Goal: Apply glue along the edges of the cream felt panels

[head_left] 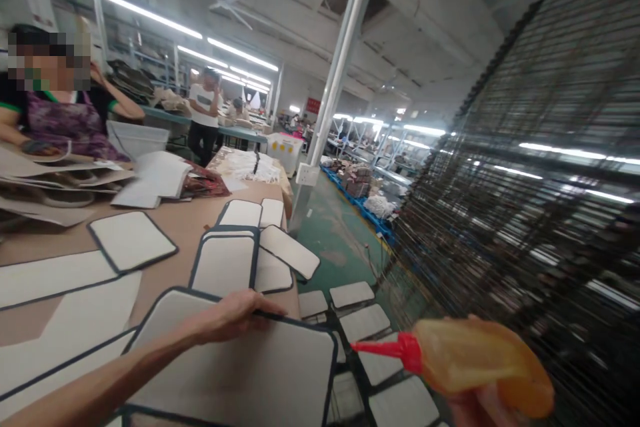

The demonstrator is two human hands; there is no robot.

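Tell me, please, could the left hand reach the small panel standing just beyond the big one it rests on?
Probably yes: the left hand lies on the big panel, and the small panel beyond has nothing between.

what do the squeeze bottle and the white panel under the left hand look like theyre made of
Squeeze bottle: soft, translucent amber plastic with a glossy red nozzle; the right hand dents it. Panel: matte off-white board or stiff fabric, dark tape-like edging, lying flat under the left hand; which one can't be told.

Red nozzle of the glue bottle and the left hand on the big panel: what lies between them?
In the head view, only the panel's bare white face and dark-trimmed right edge separate the left hand from the nozzle.
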